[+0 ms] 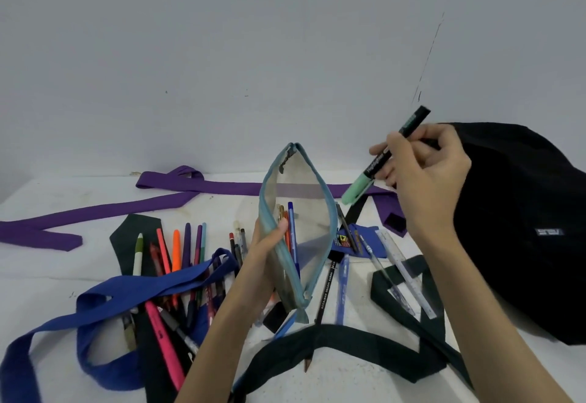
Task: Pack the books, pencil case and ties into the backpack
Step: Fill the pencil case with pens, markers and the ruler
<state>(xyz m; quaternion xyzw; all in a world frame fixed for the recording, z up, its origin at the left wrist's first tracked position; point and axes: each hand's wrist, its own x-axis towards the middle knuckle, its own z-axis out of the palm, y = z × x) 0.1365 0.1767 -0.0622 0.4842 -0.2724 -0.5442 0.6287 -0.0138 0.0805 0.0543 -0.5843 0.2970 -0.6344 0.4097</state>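
Mint-green and black, the highlighter (377, 166) is pinched in the curled fingers of the right hand (425, 174), slanted above the mouth of the pencil case (298, 237). The left hand (263, 260) grips one soft edge of this clear plastic pouch with its blue zipper band, holding it upright and gaping. If that thin wall folds inward, I think the marker may miss and drop among the loose pens (177, 250). Flat woven ties, purple (95, 209), blue (133, 291) and dark green (348, 339), lie tangled around on the white table (47, 269); the black fabric backpack (520, 228) slumps at right.
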